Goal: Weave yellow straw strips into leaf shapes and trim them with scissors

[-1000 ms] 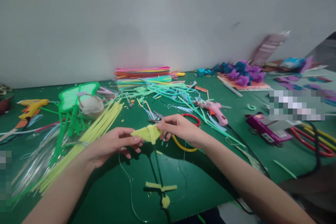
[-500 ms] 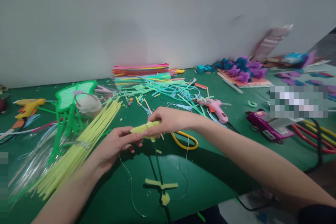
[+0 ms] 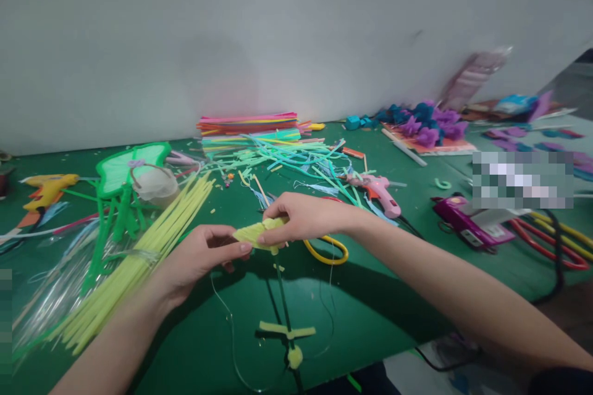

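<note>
Between my two hands is a pale yellow fuzzy piece (image 3: 251, 233) that looks made of pipe cleaners. My right hand (image 3: 301, 219) pinches it from above. The fingers of my left hand (image 3: 215, 248) are closed on its left edge. From the piece a thin dark green stem (image 3: 281, 290) runs down toward me. Lower on the stem sit a yellow crosspiece (image 3: 287, 330) and a small round yellow tuft (image 3: 295, 357). A thin clear thread (image 3: 230, 321) hangs in a loose loop below my hands.
A bundle of yellow pipe cleaners (image 3: 152, 253) lies left, by a green fan-shaped frame (image 3: 132, 166) and a yellow glue gun (image 3: 49, 188). Coloured pipe cleaners (image 3: 250, 126) are stacked behind. Rightward are a pink glue gun (image 3: 377, 191), a yellow loop (image 3: 324, 256) and a purple device (image 3: 467, 222).
The yellow piece has turned slightly and shifted a little right, showing more of its ribbed face. Both hands keep their hold, and the stem below has swung slightly right.
</note>
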`<state>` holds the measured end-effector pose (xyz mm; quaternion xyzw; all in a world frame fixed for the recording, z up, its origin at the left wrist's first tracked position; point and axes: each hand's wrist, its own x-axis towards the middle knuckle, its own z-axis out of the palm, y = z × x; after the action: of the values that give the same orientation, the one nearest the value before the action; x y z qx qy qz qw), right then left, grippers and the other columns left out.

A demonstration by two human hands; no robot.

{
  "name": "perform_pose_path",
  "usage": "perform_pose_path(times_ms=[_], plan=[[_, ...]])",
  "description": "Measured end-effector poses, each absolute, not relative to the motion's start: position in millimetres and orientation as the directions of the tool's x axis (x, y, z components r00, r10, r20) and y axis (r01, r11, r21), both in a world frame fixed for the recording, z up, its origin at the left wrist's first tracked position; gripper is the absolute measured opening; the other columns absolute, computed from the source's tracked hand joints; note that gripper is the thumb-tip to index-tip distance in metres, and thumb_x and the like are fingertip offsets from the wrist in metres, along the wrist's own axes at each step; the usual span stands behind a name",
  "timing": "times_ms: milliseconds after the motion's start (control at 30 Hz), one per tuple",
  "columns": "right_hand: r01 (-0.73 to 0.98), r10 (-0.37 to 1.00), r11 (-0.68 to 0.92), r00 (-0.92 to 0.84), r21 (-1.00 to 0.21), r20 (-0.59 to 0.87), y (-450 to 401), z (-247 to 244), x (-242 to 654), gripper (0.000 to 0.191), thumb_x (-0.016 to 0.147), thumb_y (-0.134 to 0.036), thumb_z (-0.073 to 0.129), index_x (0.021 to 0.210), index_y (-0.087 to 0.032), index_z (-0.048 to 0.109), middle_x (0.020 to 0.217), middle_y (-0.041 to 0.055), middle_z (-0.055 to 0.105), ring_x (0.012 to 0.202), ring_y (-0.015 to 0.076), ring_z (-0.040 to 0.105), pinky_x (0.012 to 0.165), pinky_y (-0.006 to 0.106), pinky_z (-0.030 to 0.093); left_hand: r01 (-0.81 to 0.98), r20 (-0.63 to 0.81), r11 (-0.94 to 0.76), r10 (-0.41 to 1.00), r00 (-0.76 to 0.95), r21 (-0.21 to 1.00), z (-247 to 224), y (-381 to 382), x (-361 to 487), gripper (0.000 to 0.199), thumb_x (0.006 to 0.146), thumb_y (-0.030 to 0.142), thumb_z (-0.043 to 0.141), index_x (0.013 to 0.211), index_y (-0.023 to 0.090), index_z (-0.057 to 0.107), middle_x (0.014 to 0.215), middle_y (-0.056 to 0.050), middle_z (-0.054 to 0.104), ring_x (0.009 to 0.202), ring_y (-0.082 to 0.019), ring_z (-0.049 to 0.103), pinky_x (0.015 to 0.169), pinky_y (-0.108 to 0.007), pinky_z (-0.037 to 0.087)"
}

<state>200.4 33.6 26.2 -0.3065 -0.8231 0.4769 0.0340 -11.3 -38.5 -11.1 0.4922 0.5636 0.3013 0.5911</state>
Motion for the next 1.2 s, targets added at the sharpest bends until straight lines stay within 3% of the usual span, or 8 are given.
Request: perform_pose_path(times_ms=[200, 433, 633, 767, 1000, 1200], plan=[[0.492, 0.503, 0.363, -0.818, -0.791, -0.279, 38, 30, 202, 0.027, 0.080, -0.039, 0.061, 0.064, -0.017, 0.061, 0.061, -0.0019, 0.062, 0.051, 0.0070, 0.049, 0.045, 0.020, 0.028, 0.103, -0.367, 0.356, 0.923, 0.117, 0.929, -9, -34, -28, 0.021, 0.077, 0.040, 0.072, 0.083, 0.020, 0.071, 0.083, -0.005, 0.068, 0.082, -0.017, 0.060, 0.063, -0.024, 0.049], [0.414, 0.443, 0.390, -0.867, -0.823, -0.226, 43, 30, 188, 0.033, 0.082, -0.048, 0.060, 0.076, -0.016, 0.068, 0.068, -0.0005, 0.061, 0.058, 0.0079, 0.050, 0.048, 0.017, 0.036, -0.056, -0.456, 0.479, 0.860, 0.230, 0.876, -10, -35, -27, 0.023, 0.072, 0.036, 0.077, 0.081, 0.016, 0.070, 0.078, -0.007, 0.070, 0.078, -0.019, 0.064, 0.060, -0.025, 0.051], [0.373, 0.393, 0.401, -0.895, -0.837, -0.210, 47, 29, 182, 0.035, 0.084, -0.049, 0.058, 0.082, -0.016, 0.069, 0.071, -0.0015, 0.060, 0.063, 0.0075, 0.051, 0.051, 0.016, 0.038, -0.125, -0.425, 0.474, 0.858, 0.289, 0.872, -12, -32, -29, 0.016, 0.072, 0.028, 0.077, 0.077, 0.015, 0.068, 0.070, -0.006, 0.068, 0.070, -0.017, 0.065, 0.055, -0.023, 0.051], [0.357, 0.389, 0.382, -0.899, -0.852, -0.202, 46, 30, 181, 0.035, 0.084, -0.049, 0.060, 0.086, -0.016, 0.070, 0.073, -0.0011, 0.060, 0.065, 0.0078, 0.052, 0.052, 0.016, 0.037, -0.195, -0.384, 0.476, 0.845, 0.373, 0.858, -17, -29, -29, 0.014, 0.075, 0.026, 0.073, 0.083, 0.015, 0.069, 0.074, -0.005, 0.067, 0.071, -0.018, 0.065, 0.058, -0.025, 0.053], [0.290, 0.350, 0.353, -0.923, -0.890, -0.162, 41, 35, 180, 0.037, 0.086, -0.049, 0.058, 0.085, -0.014, 0.068, 0.076, -0.0004, 0.061, 0.064, 0.0072, 0.051, 0.054, 0.017, 0.036, -0.363, -0.220, 0.520, 0.757, 0.616, 0.773, -25, -34, -28, 0.027, 0.078, 0.031, 0.067, 0.096, 0.012, 0.067, 0.070, -0.006, 0.064, 0.063, -0.014, 0.060, 0.053, -0.021, 0.048], [0.266, 0.325, 0.330, -0.933, -0.906, -0.155, 36, 40, 178, 0.030, 0.086, -0.044, 0.060, 0.087, -0.015, 0.069, 0.075, -0.0015, 0.061, 0.065, 0.0071, 0.052, 0.054, 0.017, 0.035, -0.439, -0.107, 0.489, 0.750, 0.652, 0.753, -26, -36, -25, 0.027, 0.072, 0.028, 0.072, 0.092, 0.010, 0.066, 0.070, -0.003, 0.056, 0.061, -0.011, 0.054, 0.054, -0.022, 0.046]])
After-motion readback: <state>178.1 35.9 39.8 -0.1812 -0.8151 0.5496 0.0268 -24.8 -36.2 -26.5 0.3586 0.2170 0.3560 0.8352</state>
